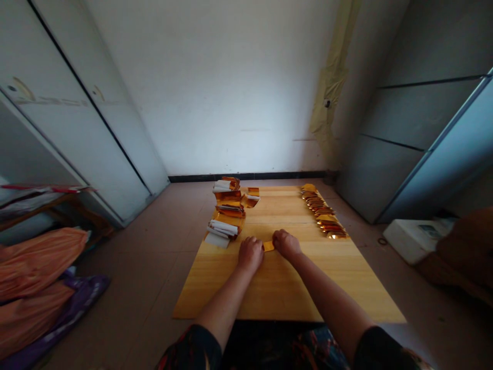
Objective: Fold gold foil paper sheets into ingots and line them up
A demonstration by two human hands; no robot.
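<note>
Head camera: a person's left hand point(250, 253) and right hand point(287, 244) are resting on a pale wooden counter point(292, 293), curled fingers pinching a small rectangular gold foil slip point(268, 246) by its ends. The slip is lying between the hands, long axis running left to right, equally near both. A ragged stack of gold and white papers point(227, 211) is sitting further left, a row of folded gold foil pieces point(323, 215) further right.

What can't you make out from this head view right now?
Head view:
gold paper: mostly covered by the left hand and right hand; shape unclear.
Both grips: hidden under the knuckles.
row of folded gold pieces: too small to count.
paper stack: sheets too small to separate.
</note>
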